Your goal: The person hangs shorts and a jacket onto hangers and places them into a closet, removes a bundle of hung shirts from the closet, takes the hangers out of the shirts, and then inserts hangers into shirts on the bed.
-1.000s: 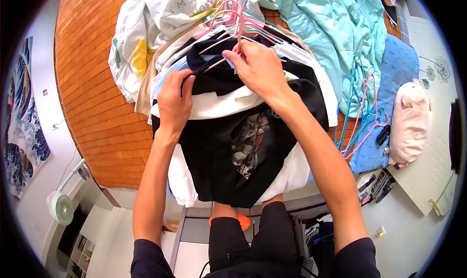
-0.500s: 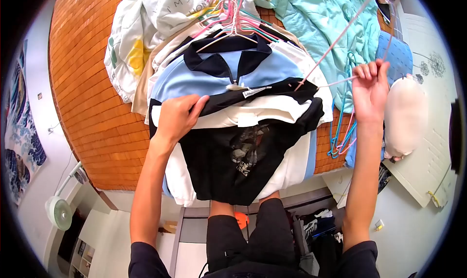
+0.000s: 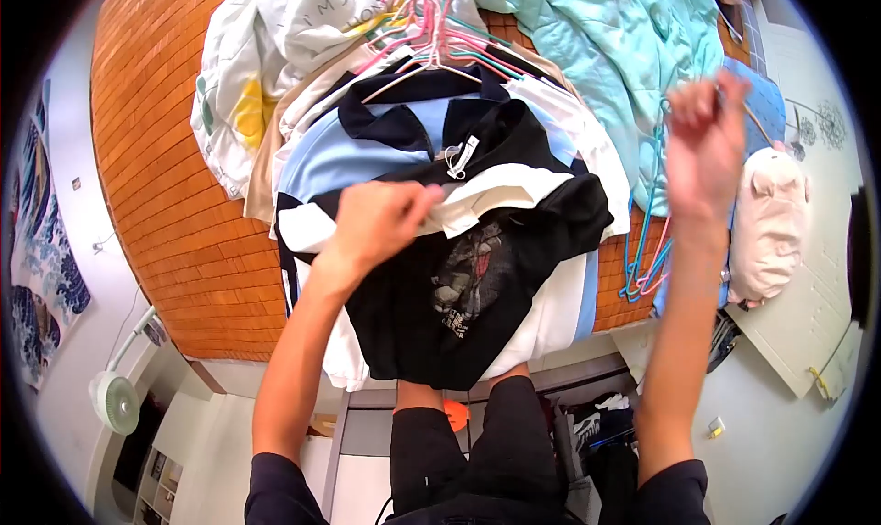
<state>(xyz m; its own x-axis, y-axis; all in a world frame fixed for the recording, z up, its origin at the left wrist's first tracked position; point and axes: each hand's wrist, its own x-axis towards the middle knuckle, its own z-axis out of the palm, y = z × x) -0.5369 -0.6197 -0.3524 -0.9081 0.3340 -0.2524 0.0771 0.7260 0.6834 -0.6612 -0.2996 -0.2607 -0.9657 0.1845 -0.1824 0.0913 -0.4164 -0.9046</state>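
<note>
A black shirt (image 3: 413,314) with a dark printed figure and a white inner band (image 3: 505,193) lies on top of other clothes. My left hand (image 3: 385,220), slightly blurred, is closed at the shirt's neckline on its left side. A white tag (image 3: 462,158) sticks up by the opening. Raised to the right, away from the shirt, my right hand (image 3: 705,149) is smeared by motion, its fingers curled. A thin piece of a hanger (image 3: 760,126) seems to stick out beside its fingers; most of it cannot be made out. Under the shirt lies a light-blue top (image 3: 317,162) with a dark collar.
Several hangers (image 3: 431,34) bunch above the stacked clothes. A mint-green garment (image 3: 606,57) and loose blue and pink hangers (image 3: 647,268) lie to the right, near a pale plush toy (image 3: 769,222). A white garment (image 3: 234,94) lies left on the brown slatted mat (image 3: 165,158).
The pink hanger at the shirt's neck has come out of it. My left hand has shifted right along the neckline, and the black collar now stands up higher. My right hand has risen slightly.
</note>
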